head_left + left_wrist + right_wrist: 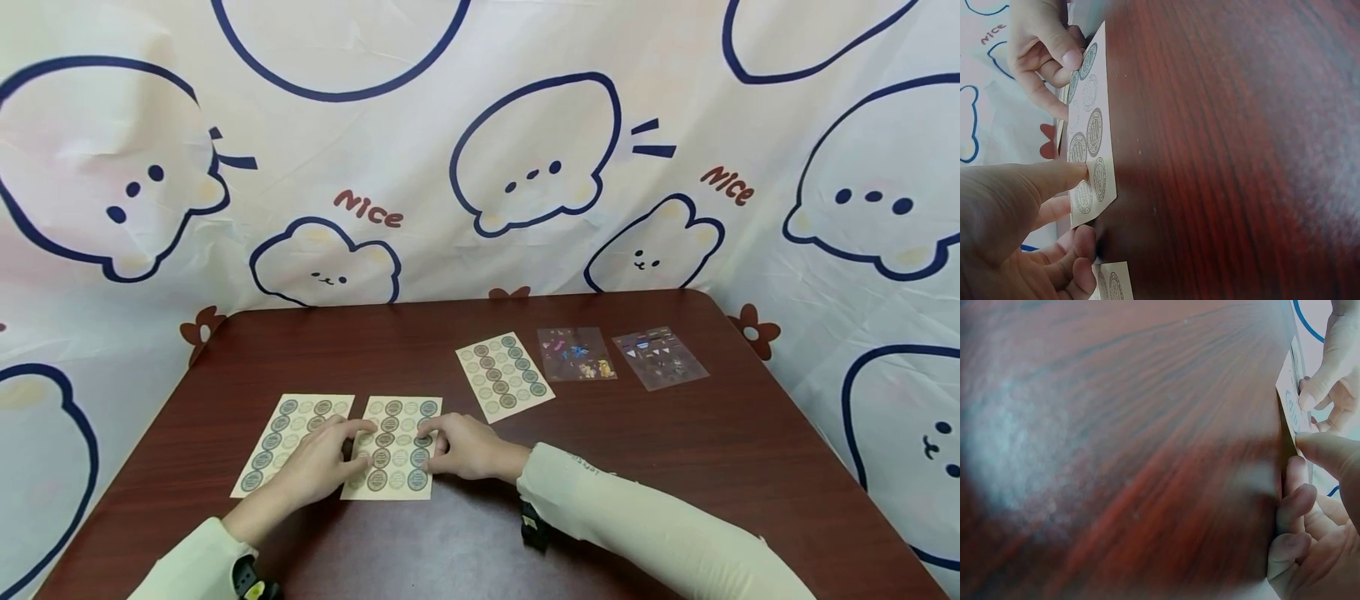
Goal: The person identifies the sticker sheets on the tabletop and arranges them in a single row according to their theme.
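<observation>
The paper sheet point(396, 468) lies between the two hands, over the worktop point(675, 442), nearer the worktop's left edge than its right. Its printed rounds face up, and its short near edge runs roughly in line with the worktop's back edge. The left hand point(318, 462) pinches the sheet's left side: in the left wrist view its thumb rests on the printed face, just in from the edge, while the forefinger goes behind the paper and the other fingers curl beside the near left corner. The right hand point(468, 447) pinches the right side, thumb nearer the person and forefinger farther up, both close to the edge. The middle of the sheet, between the two grips, is uncovered. In the right wrist view a dark wedge shows under the paper beside the right thumb, so that part appears to stand off the worktop

Beside it, toward the worktop's left edge, lies a second sheet point(281, 433), partly hidden by the left hand. Beyond the right hand, toward the back edge, a third sheet point(505, 377) lies at a slant. Farther right, near the back right corner, are a clear sheet with coloured pictures point(577, 354) and another clear sheet point(660, 357), set at an angle
</observation>
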Demonstrator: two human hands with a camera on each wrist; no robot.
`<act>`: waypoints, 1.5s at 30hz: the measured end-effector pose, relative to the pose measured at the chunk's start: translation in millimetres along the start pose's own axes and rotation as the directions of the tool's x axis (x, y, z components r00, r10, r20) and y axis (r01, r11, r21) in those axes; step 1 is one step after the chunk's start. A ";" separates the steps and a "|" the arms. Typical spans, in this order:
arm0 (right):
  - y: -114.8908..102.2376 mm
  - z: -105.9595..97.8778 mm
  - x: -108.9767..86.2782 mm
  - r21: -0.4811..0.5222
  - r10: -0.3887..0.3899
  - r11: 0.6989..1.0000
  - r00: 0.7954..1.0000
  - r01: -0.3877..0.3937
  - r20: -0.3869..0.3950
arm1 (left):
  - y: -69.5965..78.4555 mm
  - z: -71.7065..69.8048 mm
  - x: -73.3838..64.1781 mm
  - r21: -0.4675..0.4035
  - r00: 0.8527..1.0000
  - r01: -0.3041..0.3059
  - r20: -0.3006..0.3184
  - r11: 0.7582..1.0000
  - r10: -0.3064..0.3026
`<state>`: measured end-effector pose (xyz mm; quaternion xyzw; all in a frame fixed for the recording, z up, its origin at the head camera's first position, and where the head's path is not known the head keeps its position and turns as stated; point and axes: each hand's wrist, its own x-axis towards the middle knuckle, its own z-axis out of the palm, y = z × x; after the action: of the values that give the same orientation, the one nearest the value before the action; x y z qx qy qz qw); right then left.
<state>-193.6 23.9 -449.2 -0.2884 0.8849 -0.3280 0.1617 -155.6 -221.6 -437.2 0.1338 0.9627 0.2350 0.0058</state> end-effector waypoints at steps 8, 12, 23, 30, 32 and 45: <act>0.1 -0.3 -0.6 -0.011 0.010 1.000 1.000 -0.010 -0.011 | 0.9 0.8 0.8 0.008 1.000 0.007 -0.004 1.000 -0.007; -0.2 1.0 -0.5 -0.026 0.018 0.999 1.000 -0.019 -0.012 | 0.2 2.0 0.7 0.011 1.000 0.015 -0.004 1.000 -0.015; -1.8 1.7 -0.2 -0.036 0.020 0.999 1.000 -0.021 -0.007 | 0.7 1.6 -0.4 0.017 1.000 0.013 -0.005 1.000 -0.013; -2.1 0.6 -0.6 -0.039 0.023 0.999 1.000 -0.023 0.000 | 0.6 2.1 0.3 0.019 1.000 0.017 0.000 1.000 -0.017; -2.0 0.2 -0.6 -0.036 0.024 0.999 1.000 -0.024 0.000 | 0.5 2.3 0.2 0.021 1.000 0.019 0.000 1.000 -0.019; 0.2 -0.2 0.1 -0.033 0.016 0.999 1.000 -0.016 -0.005 | 2.7 1.2 0.1 0.038 1.000 0.022 0.009 0.999 -0.023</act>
<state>-193.9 24.1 -449.2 -0.2831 0.8930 -0.3125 0.1575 -154.9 -218.7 -437.0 0.1242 0.9684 0.2161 0.0104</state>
